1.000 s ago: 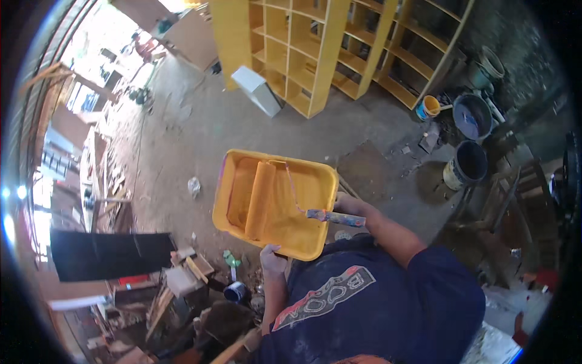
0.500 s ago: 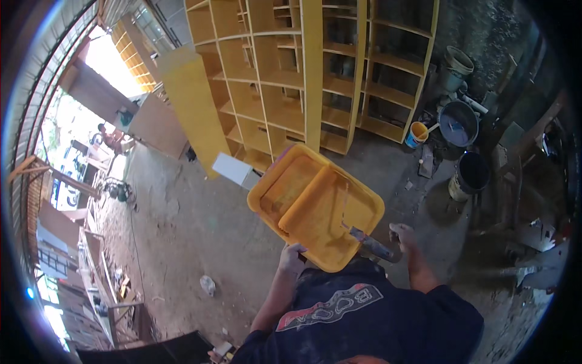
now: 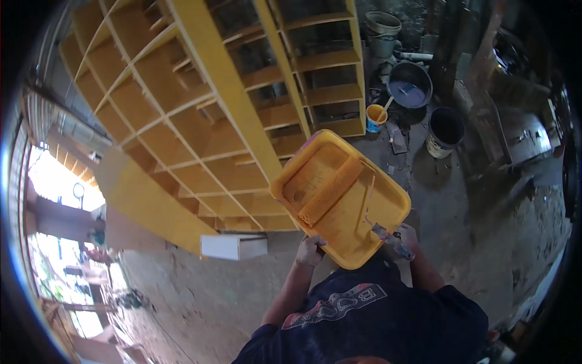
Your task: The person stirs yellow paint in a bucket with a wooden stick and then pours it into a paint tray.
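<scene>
I hold a yellow paint tray in front of my dark shirt, tilted in view. My left hand is closed on its near left edge, thumb on the rim. At the near right edge my right hand is closed on the rim, right beside the roller's handle; its fingertips are partly hidden. A paint roller lies in the tray, its fuzzy orange sleeve crossing the tray. The thin wire frame runs to a paint-stained handle that sticks out over the near right edge. Yellow-orange paint coats the tray.
Tall yellow shelving stands ahead and left. Beside its base is a white box-like piece. Ahead right are a small paint bucket with a stick, a wide dark tub, a dark bucket and a grey bucket.
My view has turned right, so the shelving and buckets have shifted left. My right hand, apart from the tray before, has come in to its near right edge. The left keeps its hold.
</scene>
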Available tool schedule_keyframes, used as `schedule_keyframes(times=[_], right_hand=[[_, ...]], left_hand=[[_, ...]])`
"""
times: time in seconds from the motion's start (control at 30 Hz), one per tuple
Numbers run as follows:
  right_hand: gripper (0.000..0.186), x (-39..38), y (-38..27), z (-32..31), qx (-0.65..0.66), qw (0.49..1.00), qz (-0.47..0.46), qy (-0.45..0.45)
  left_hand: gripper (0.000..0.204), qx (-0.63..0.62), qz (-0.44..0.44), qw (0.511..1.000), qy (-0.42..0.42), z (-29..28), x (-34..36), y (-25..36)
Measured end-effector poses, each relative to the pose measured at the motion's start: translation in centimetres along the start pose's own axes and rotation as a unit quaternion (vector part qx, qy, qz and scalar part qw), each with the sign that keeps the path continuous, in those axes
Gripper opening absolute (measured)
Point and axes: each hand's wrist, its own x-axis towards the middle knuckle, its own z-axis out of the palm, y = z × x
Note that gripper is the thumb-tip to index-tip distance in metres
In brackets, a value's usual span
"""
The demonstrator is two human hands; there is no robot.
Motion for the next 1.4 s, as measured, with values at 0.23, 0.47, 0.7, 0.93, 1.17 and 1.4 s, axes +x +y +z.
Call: schedule_keyframes(times=[0.23, 0.47, 0.7, 0.93, 1.17, 1.4], right_hand=[[0.019, 9.7, -6.9, 4.2, 0.092, 0.995, -0.004, 0.038], [0.022, 16.3, -14.9, 4.0, 0.090, 0.988, -0.007, 0.126], [0.020, 20.7, -18.0, 1.6, 0.118, 0.967, -0.017, 0.227], [0.019, 26.3, -23.4, -0.4, 0.009, 0.959, 0.030, 0.280], [0.019, 39.4, -34.7, -1.3, -0.187, 0.941, -0.092, 0.265], [0.029, 61.3, -39.6, -3.8, -0.263, 0.959, 0.016, 0.102]], left_hand=[[0.048, 0.093, -0.051, 0.994, -0.032, 5.8, 13.7, 9.6], [0.014, 0.097, -0.047, 0.993, -0.053, 12.6, 25.0, 20.0], [0.015, 0.106, -0.036, 0.994, -0.005, 18.1, 38.1, 24.9], [0.045, 0.099, -0.052, 0.994, -0.012, 22.2, 46.7, 27.7], [0.044, 0.100, -0.072, 0.992, 0.003, 24.4, 48.8, 28.2], [0.055, 0.057, -0.037, 0.993, 0.098, 26.2, 47.6, 22.4]])
